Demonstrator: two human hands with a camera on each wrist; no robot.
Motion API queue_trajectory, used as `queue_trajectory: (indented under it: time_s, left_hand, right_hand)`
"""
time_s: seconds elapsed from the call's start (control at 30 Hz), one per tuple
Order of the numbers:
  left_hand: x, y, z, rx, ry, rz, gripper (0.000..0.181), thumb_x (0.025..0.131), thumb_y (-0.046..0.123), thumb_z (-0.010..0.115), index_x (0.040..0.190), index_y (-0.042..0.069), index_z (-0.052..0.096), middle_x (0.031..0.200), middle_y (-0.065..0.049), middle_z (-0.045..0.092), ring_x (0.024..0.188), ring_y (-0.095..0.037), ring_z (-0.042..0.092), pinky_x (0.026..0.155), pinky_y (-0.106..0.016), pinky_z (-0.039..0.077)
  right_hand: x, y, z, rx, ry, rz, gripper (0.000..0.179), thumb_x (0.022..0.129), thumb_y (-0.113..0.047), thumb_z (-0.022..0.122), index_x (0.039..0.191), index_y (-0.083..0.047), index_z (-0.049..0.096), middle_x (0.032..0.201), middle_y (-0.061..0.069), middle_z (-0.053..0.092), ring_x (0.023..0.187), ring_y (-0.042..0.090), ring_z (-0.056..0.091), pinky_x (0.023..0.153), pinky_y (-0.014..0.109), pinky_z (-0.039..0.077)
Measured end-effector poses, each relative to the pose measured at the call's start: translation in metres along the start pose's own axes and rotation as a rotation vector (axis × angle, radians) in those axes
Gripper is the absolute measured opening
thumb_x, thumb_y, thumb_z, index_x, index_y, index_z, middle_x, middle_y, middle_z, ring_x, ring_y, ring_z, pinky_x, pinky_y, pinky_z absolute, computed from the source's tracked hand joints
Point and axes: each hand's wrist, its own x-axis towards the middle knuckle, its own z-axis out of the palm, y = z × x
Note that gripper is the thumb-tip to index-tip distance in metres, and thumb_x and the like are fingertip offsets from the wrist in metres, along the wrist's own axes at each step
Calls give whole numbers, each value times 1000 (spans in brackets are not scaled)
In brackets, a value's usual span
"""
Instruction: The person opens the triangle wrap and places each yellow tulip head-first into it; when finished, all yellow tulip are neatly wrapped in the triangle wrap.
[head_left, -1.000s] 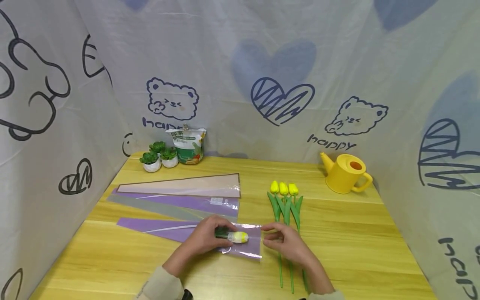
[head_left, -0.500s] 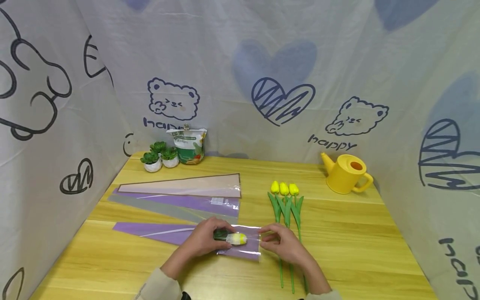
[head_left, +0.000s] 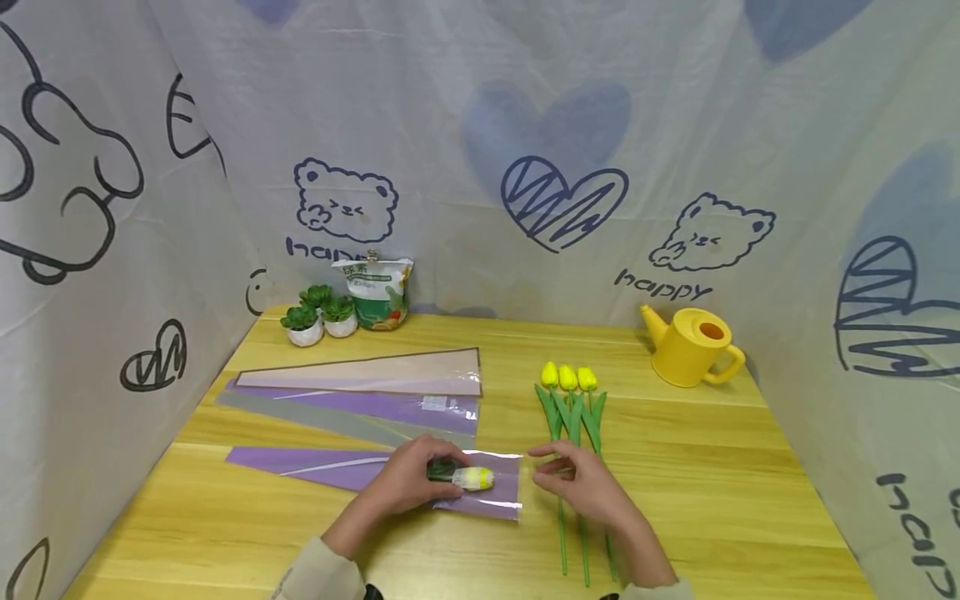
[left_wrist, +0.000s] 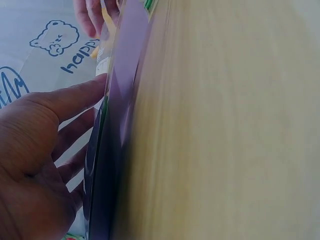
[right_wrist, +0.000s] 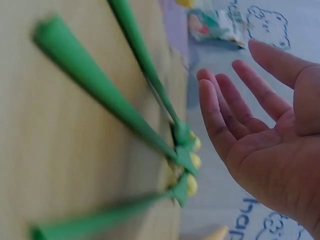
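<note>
1. The hands are apart; the left hand grips a purple sleeve with a yellow tulip inside; the right hand holds nothing, fingers loosely bent, just beside the sleeve's wide end.
2. The sleeve's long axis runs left to right over the worktop's near middle; its narrow end points left; the tulip's bloom points right.
3. Three tulips lie lengthwise, blooms at the far end; the right hand is above their stems.
4. Other sleeves lie farther back, narrow ends left.
</note>
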Motion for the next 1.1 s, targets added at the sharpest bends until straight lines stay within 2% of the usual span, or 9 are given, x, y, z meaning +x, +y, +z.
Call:
queue_trajectory:
  time_s: [0.2,0.33,0.47,0.57,0.77,0.93,1.1]
  left_hand:
    - [0,-1,0,-2,1,4,35,80,27,91,113,23,79,113,5,76,104,-18,66,94,-40,51]
    - [-1,-1,1,-4,-1,-1,35,80,28,91,112,25,79,113,6,76,103,-17,65,93,-40,51]
    - [-1,-2,0,-5,-5,-9,34,80,30,90,112,27,79,114,6,76,104,-17,66,94,-41,52]
    - [-2,-2,0,1,-2,-8,35,80,30,90,113,28,78,113,6,76,104,-17,66,94,-41,52]
    - [-3,-3,0,9,5,10,36,80,32,90,113,29,78,113,5,76,102,-17,67,92,-40,52]
    - [-3,-4,1,4,12,33,35,81,33,90,113,27,78,114,4,77,103,-19,68,92,-39,53]
    - [-3,-4,0,-6,10,29,34,81,34,89,112,26,78,114,5,77,104,-21,69,93,-39,53]
  right_hand:
    - [-8,2,-31,-4,171,94,33,98,-16,72,129,-6,69,120,13,68,99,19,64,79,27,56]
    - [-13,12,-50,-1,269,154,32,100,-16,70,130,-5,69,111,11,67,91,24,65,74,31,57]
    - [-19,22,-60,-10,325,215,32,101,-17,69,131,-5,68,111,12,67,88,27,68,73,34,59]
    - [-21,27,-63,-31,335,239,32,101,-17,68,130,-2,68,110,14,67,87,26,70,73,33,60]
    - [-19,38,-62,-67,302,291,31,100,-16,68,127,0,68,107,12,73,85,20,70,70,29,57]
    - [-16,45,-60,5,282,322,32,99,-12,69,127,3,66,104,15,76,77,21,71,65,30,59]
    - [-14,48,-58,53,265,325,33,99,-10,69,127,7,64,101,16,75,74,21,70,63,33,61]
